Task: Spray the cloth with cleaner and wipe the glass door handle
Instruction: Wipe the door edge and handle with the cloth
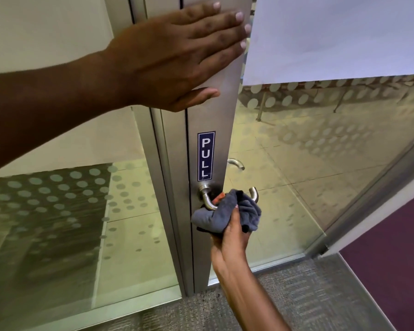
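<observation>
A glass door with a brushed metal stile (210, 111) stands in front of me, marked by a blue PULL sticker (206, 156). Its curved steel handle (206, 198) sticks out just below the sticker. My right hand (230, 237) is shut on a bunched grey cloth (227, 215) with an orange patch, pressed around the handle's lower bend. My left hand (175, 56) lies flat with fingers spread against the stile, high above the sticker. No spray bottle is in view.
A fixed glass panel (58, 211) with frosted dots stands to the left of the frame. Through the door glass I see a tiled floor (285, 168) and table legs (261, 108). Grey carpet (308, 295) lies underfoot, with a purple wall (392, 271) at right.
</observation>
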Tool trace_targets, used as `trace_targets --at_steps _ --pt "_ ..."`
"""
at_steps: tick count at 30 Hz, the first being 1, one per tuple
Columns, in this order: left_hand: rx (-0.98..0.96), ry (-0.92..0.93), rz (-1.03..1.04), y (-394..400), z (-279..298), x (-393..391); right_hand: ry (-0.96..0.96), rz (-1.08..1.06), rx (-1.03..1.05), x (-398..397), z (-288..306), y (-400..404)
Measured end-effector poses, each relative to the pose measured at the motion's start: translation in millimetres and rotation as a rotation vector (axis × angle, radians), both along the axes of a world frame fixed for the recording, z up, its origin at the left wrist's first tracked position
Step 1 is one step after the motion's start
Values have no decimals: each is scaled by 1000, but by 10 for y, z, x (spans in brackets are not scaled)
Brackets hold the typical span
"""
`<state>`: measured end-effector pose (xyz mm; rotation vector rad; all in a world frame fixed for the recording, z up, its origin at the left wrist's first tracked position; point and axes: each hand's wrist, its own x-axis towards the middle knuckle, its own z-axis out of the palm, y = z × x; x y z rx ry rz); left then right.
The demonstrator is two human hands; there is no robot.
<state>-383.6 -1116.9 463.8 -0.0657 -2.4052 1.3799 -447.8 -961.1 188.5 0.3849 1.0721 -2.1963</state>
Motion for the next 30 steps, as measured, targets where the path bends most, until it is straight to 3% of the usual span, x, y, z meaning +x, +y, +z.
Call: trace_targets --at_steps 7,11,14,17,19,21,25,30 --pt "-24 4 -2 14 6 3 -42 146 -19 117 138 184" --pt "-22 3 -7 7 0 2 134 125 6 289 191 427" --pt "-1 -13 8 16 -2 5 491 75 67 302 257 518" --pt "18 -14 9 4 -2 3 1071 118 198 155 293 425" --pt "24 -12 4 2 0 1 1483 229 445 23 247 257" --pt "31 -12 2 2 3 -4 1764 359 712 -40 197 87" --pt "37 -10 -7 -16 -6 -15 1955 516 950 -40 106 -57" --pt "38 3 -47 -51 -21 -22 2143 555 927 -175 114 59"
